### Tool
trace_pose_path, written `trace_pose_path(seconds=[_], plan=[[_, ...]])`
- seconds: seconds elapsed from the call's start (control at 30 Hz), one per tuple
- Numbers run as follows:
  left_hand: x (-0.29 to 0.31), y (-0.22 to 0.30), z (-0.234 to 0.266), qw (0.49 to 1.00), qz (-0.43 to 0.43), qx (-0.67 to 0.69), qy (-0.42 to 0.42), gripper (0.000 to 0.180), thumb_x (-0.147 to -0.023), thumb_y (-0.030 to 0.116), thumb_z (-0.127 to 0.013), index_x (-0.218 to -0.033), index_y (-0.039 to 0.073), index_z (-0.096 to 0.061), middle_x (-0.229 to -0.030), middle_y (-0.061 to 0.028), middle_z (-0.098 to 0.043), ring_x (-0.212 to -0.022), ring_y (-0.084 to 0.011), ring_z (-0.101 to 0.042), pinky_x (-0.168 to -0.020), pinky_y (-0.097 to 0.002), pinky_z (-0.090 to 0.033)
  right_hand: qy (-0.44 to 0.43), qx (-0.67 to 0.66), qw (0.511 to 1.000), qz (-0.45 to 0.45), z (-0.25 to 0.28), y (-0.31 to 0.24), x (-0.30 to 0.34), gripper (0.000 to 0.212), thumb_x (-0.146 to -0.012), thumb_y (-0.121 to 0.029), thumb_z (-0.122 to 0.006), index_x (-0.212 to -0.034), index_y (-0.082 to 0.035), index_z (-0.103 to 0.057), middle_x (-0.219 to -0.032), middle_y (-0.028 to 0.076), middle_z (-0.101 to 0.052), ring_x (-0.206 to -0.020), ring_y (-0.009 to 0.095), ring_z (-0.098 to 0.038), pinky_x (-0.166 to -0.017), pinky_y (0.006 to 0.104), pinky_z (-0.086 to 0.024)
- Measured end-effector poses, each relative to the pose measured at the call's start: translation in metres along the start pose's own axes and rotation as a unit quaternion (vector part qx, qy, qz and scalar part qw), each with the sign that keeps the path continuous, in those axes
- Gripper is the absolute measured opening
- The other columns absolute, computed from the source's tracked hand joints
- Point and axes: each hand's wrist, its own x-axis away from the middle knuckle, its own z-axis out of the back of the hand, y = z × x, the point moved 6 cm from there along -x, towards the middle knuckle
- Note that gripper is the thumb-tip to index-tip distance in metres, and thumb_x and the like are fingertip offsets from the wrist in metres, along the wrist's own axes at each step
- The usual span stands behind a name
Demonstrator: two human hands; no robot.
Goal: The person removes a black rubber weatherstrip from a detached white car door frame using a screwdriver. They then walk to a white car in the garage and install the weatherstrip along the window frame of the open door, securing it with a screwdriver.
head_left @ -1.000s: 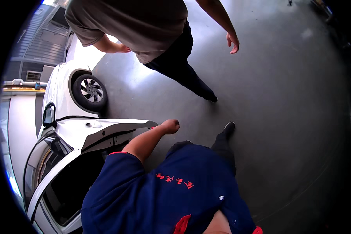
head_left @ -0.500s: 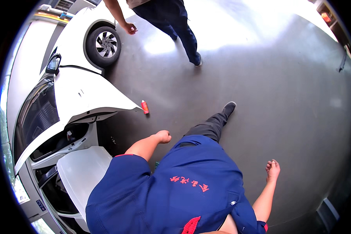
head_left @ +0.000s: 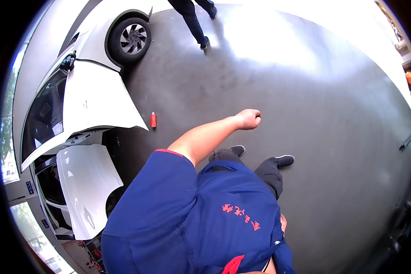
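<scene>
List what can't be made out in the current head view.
Head view: right hand, behind the navy shirt; only a sliver of skin shows.
Head view: left hand, palm hidden by its curled fingers.
Head view: co-worker's upper body, cut off by the top edge; only legs show.
Head view: red spray can, print too small.

- Passable over grey floor (head_left: 333, 182), right and far of left hand (head_left: 248, 119).
- Blocked left by open front door (head_left: 98, 96), nearer by open rear door (head_left: 89, 182).
- Obstructed low, left, by red can (head_left: 153, 120).
- Limited far left by wheel (head_left: 131, 42) and another person's legs (head_left: 191, 20).
</scene>
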Motion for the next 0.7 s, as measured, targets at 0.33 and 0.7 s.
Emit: trace_pose_path(seconds=[0.33,0.7], plan=[[-0.065,0.011,-0.140,0.982,0.154,-0.108,0.000,0.037,-0.086,0.026,-0.049,-0.105,0.001,-0.068,-0.108,-0.0214,-0.069,-0.103,-0.0353,-0.066,-0.089,-0.0432,-0.051,-0.006,0.070,0.997,0.043,0.230,-0.266,-0.131,0.031,-0.098,-0.014,-0.053,-0.125,0.002,-0.056,-0.091,0.010,-0.068,-0.069,0.013,-0.060,-0.057,0.0262,-0.051],[-0.300,0.167,-0.262,0.876,0.159,-0.307,-0.337,0.038,-0.087,0.030,-0.053,-0.110,0.003,-0.069,-0.107,-0.0164,-0.071,-0.099,-0.0296,-0.069,-0.089,-0.0405,-0.053,0.108,-0.206,0.948,0.217,0.482,-0.471,-0.262,0.021,-0.100,-0.013,-0.050,-0.116,-0.001,-0.057,-0.087,0.009,-0.066,-0.068,0.011,-0.058,-0.059,0.0268,-0.050]])
